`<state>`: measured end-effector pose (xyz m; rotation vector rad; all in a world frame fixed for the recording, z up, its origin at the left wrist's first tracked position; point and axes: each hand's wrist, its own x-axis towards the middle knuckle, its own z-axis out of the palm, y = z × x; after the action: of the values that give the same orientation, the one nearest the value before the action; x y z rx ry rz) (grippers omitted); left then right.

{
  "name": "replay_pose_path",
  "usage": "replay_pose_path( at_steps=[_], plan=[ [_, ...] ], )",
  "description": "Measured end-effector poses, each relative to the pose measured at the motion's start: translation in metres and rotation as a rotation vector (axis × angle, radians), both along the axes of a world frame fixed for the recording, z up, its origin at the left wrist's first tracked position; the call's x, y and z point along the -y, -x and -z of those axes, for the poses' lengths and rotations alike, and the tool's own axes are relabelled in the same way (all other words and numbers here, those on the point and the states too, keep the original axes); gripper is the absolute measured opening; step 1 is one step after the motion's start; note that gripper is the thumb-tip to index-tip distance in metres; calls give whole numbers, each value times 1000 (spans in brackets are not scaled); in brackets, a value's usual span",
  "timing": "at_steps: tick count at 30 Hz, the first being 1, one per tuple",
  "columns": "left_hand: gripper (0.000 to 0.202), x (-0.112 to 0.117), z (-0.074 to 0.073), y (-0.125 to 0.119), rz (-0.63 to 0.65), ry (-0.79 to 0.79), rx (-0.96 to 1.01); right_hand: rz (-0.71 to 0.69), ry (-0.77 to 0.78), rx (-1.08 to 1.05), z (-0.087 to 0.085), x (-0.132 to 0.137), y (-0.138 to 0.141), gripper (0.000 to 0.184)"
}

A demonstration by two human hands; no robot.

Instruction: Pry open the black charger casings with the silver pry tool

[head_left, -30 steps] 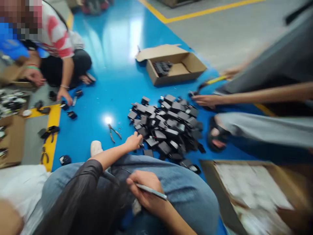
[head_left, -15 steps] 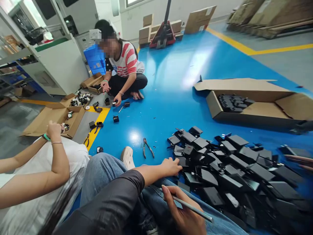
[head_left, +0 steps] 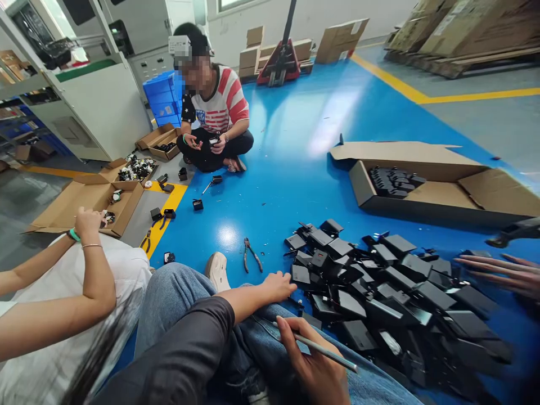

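My left hand [head_left: 278,287], at the end of a black sleeve, hovers over my jeans beside the near-left edge of a pile of black boxy plastic parts [head_left: 354,304]. Its fingers are slightly bent and apart, with nothing visible in them. Over my thigh, my right hand [head_left: 312,360] is closed in a pen-like grip on a slim silver metal rod [head_left: 327,353]. The rod's front end is hard to make out against the jeans. A pair of pliers [head_left: 252,256] lies with its handles spread on the blue floor, past my left hand.
Another person's hand [head_left: 502,273] reaches in at right, by the pile. A long cardboard box [head_left: 422,208] holds black parts. At left sits a person in white [head_left: 93,275]; opposite, one in a striped shirt [head_left: 217,107]. Open boxes [head_left: 63,208] and small black parts lie near them.
My left hand has drawn back leftward from the pile's edge. The person opposite has lifted a black part off the floor. The other hand at right reaches further into view.
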<state>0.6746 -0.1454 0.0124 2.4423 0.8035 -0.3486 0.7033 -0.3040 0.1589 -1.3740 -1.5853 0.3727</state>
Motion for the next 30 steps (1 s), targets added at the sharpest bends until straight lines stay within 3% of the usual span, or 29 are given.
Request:
replay_pose_path(
  at_steps=[4, 9, 13, 15, 16, 19, 23, 25, 30],
  plan=[
    [41, -15, -19, 12, -284, 86, 63, 46, 75, -31, 1, 4, -3, 32],
    [48, -29, -79, 33, -645, 162, 353, 217, 39, -173, 7, 10, -10, 23],
    [55, 5, -128, 72, -714, 319, 636, 299, -92, -360, 5, 17, -6, 20],
    [63, 27, -146, 99, -751, 398, 731, 308, -125, -419, 2, 19, 2, 24],
    [66, 36, -152, 113, -835, 483, 844, 291, -125, -429, 2, 19, 7, 26],
    [70, 60, -160, 147, -970, 647, 940, 181, -74, -417, 1, 15, 23, 26],
    [68, 80, -154, 167, -957, 694, 900, 32, 17, -320, 1, 10, 41, 29],
    [63, 84, -150, 169, -915, 647, 922, -4, 28, -274, 0, 10, 45, 30],
    [54, 88, -149, 171, -893, 355, 1081, -13, 22, -314, 0, 10, 46, 32]
  ],
)
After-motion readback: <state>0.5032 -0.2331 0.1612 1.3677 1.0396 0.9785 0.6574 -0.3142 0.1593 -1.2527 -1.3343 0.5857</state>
